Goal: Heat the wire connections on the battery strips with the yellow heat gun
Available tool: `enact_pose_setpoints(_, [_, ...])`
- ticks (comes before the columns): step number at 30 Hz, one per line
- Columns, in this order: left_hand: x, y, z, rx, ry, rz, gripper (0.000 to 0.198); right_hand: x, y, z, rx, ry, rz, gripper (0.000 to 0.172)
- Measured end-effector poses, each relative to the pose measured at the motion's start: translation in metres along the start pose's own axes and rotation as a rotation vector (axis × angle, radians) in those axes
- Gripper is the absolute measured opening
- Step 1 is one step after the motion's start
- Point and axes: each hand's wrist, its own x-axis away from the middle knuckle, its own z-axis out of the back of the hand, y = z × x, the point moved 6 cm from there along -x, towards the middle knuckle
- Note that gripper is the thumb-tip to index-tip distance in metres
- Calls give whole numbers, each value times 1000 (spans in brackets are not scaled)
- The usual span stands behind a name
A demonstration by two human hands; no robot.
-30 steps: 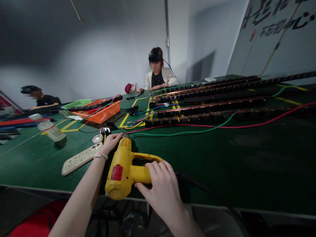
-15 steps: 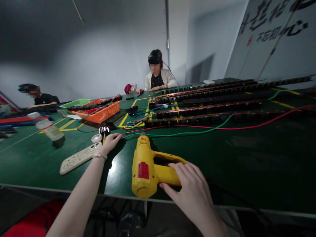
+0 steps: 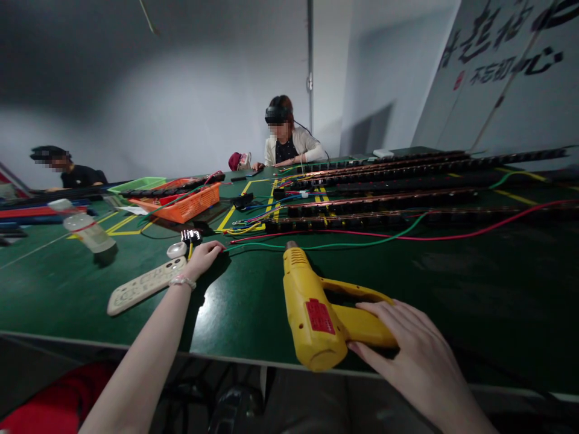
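Observation:
A yellow heat gun [image 3: 312, 313] with a red label lies over the green table near its front edge, its nozzle pointing away from me. My right hand [image 3: 407, 337] is closed around its handle. To the left, my left hand [image 3: 205, 259] is pinched at the end of a green wire [image 3: 335, 246], with the fingertips partly hidden. The green wire runs right from those fingers, past the nozzle, with a red wire [image 3: 375, 234] just behind it. Beside my left wrist are a phone in a pale case [image 3: 145, 284] and a small white round object [image 3: 176, 250].
Long black strips with wires [image 3: 384, 220] stretch across the back right. An orange basket [image 3: 194, 205] and a green basket [image 3: 158, 182] stand back left, and a tilted plastic bottle [image 3: 88, 232] is nearer. Two people [image 3: 289, 144] sit across the table.
My right hand has moved the heat gun to the right, and its nozzle is now farther from my left hand. The left hand has stayed nearly still.

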Motion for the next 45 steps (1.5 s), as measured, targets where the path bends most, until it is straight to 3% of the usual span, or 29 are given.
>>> enact_pose_setpoints(7, [-1, -1, -1, -15, 68, 56, 38, 4, 1, 7, 79, 3, 65, 39])
enact_pose_setpoints(14, [0, 1, 4, -101, 210, 124, 38, 1, -19, 4, 129, 6, 78, 38])
enact_pose_setpoints(23, [2, -2, 8, -66, 238, 193, 42, -8, -46, -11, 47, -32, 99, 41])
enact_pose_setpoints(45, [-2, -3, 0, -90, 97, 148, 45, -46, -107, -53, -274, -247, 16, 38])
